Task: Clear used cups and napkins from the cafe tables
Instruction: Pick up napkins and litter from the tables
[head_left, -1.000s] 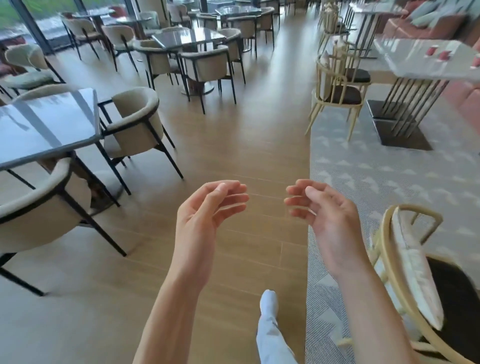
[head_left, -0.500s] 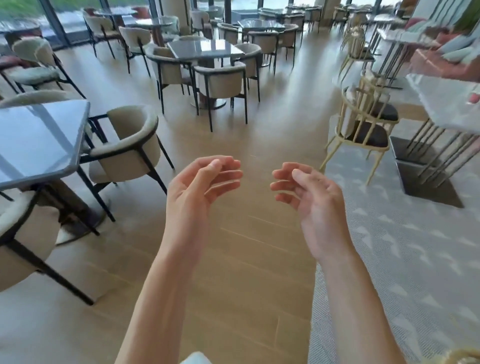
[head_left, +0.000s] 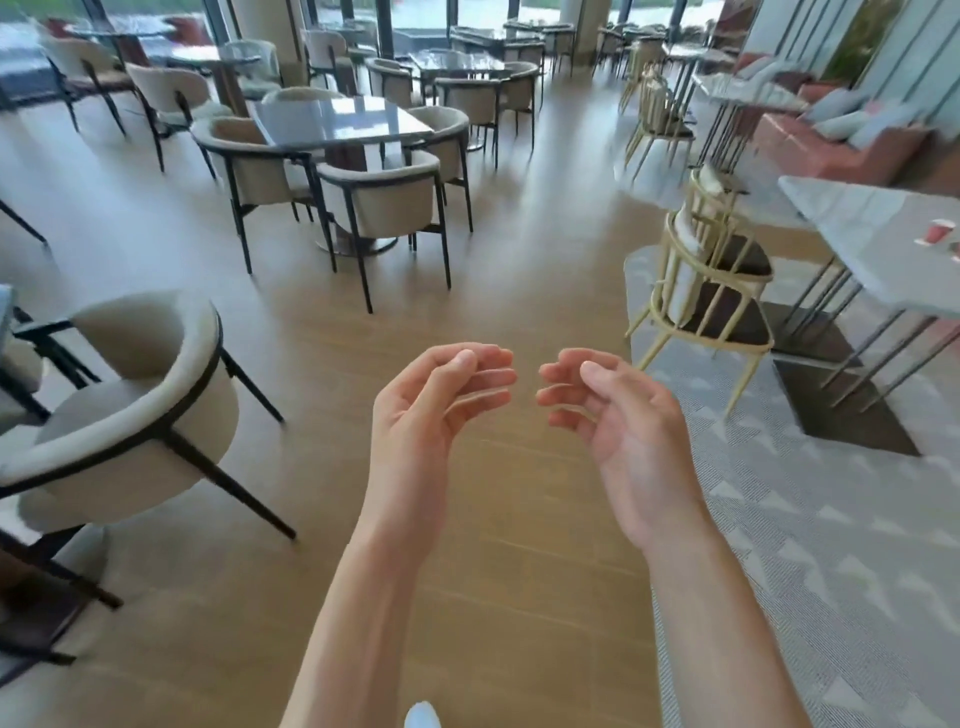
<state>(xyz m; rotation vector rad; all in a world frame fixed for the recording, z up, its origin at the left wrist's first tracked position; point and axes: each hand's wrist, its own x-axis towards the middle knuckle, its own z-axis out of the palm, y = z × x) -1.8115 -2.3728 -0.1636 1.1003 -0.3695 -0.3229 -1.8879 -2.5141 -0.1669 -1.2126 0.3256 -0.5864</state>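
Café interior. Wood-plank floor (head_left: 291, 358) centre/left; grey patterned carpet (head_left: 831, 519) at right. Dark glossy bench (head_left: 337, 122) w/ beige tub chairs (head_left: 384, 200) on black legs; another tub chair (head_left: 130, 410) near left. Gold-frame chairs (head_left: 711, 291) beside a pale marble bench (head_left: 857, 234). Pink sofa (head_left: 831, 145) w/ cushions far right. Daylit windows (head_left: 415, 15) along rear wall.

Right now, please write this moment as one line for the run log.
left hand: empty, loosely curled | right hand: empty, loosely curled | red cup: on marble table, right | nothing picked yet
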